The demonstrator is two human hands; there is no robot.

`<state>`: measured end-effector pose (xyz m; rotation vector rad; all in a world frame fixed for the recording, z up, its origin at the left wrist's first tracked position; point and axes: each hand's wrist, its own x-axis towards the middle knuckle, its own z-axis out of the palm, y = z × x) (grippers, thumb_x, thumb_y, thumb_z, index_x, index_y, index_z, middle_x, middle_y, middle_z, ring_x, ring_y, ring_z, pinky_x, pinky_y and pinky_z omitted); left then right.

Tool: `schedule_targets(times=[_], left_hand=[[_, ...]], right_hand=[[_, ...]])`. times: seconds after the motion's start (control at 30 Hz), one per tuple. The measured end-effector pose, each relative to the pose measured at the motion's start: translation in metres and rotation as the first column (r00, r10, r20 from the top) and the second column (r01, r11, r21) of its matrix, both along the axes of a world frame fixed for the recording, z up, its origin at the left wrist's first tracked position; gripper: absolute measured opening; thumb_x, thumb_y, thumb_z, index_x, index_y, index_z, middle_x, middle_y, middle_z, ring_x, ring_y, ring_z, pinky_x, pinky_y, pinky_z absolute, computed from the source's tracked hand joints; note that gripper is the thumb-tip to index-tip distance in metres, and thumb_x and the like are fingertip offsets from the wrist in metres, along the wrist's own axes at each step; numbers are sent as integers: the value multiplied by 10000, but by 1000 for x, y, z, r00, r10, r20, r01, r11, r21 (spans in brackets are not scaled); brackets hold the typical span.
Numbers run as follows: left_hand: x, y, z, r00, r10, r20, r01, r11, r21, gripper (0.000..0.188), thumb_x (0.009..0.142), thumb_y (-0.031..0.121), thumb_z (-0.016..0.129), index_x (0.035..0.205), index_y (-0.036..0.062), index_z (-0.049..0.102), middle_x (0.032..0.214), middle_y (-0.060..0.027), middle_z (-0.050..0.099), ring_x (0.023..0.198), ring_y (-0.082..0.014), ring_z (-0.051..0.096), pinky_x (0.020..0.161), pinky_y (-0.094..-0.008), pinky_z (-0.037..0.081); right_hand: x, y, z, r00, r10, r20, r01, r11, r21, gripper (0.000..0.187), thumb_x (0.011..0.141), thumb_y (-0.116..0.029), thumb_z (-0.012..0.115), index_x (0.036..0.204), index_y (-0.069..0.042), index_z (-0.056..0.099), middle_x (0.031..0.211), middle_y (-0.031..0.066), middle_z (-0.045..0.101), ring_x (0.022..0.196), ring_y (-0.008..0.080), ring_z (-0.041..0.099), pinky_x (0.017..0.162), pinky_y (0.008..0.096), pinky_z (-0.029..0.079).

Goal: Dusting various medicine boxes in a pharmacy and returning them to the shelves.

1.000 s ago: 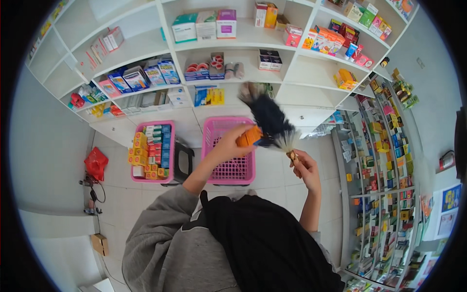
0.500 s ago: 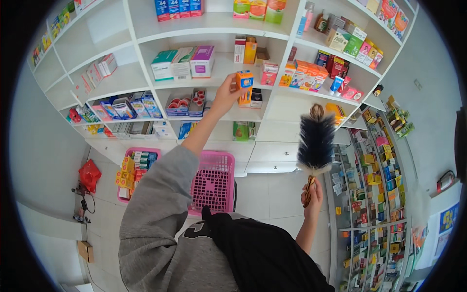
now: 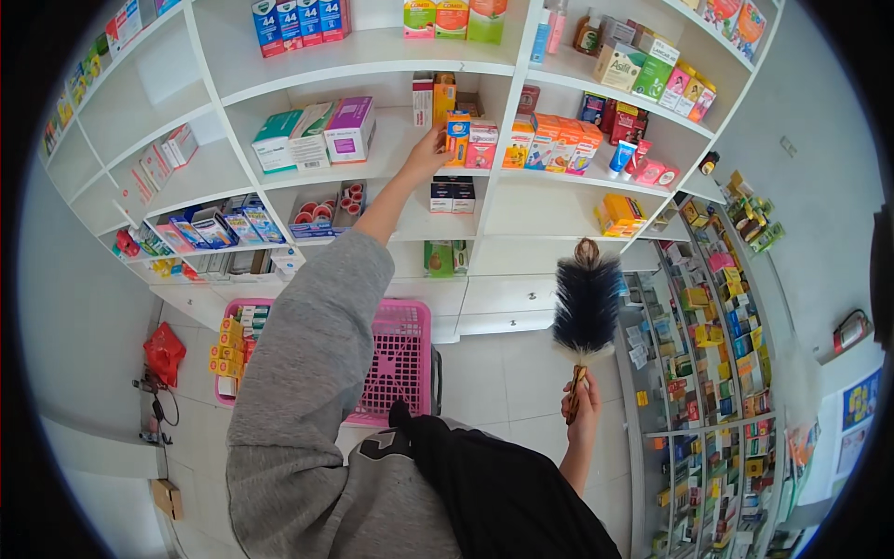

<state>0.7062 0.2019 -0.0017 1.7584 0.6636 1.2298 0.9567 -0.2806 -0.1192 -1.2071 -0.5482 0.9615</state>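
My left hand [image 3: 430, 152] reaches onto a middle shelf of the white unit and has its fingers around an orange and blue medicine box [image 3: 457, 138]. That box stands upright at the shelf's front, right beside a pink box [image 3: 481, 144]. Behind it are a taller yellow-orange carton [image 3: 444, 98] and a white and dark red carton [image 3: 423, 101]. Lower down on the right, my right hand [image 3: 581, 410] is closed round the handle of a feather duster [image 3: 586, 303]. Its dark feathers point up, in front of the drawers and apart from the shelves.
A pink plastic basket [image 3: 424, 359] stands on the floor below the shelves. Another pink basket [image 3: 223, 391], filled with boxes, is left of it. A glass display case [image 3: 652, 429] full of medicine boxes runs along the right. Green, white and purple cartons [image 3: 350, 130] share the middle shelf.
My left hand has moved the orange box up from before the lower shelf onto the middle shelf, beside the pink box. The view has shifted slightly; the duster remains in my right hand.
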Motion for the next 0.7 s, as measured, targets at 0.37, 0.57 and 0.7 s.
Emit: schedule_targets(times=[0.37,0.57,0.7], left_hand=[[-75,-210,-98,955,296,-4,-296,955,-35,519,826,55,609,1309,50,418,1304,-125,468,1221,-224,465,987,-348,412],[-232,-324,-206,902,28,-432,-228,880,-418,386,841,101,601,1209,21,516,1086,-111,588,1032,-192,572,872,-314,465],[-342,-396,-254,828,205,-522,-474,753,-456,353,839,138,610,1170,31,547,949,-95,628,892,-196,617,803,-312,485]], right_hand=[[-52,40,-1,983,185,7,-184,978,-103,317,946,-177,492,1236,-52,515,743,40,560,452,59,429,380,182,305],[-130,70,-5,871,488,60,-477,868,-139,255,963,-210,452,1136,-44,539,662,-6,484,410,40,365,360,178,262],[-208,74,-10,807,588,59,-578,806,-131,243,971,-216,441,1103,-44,553,662,-16,482,413,36,362,364,181,255]])
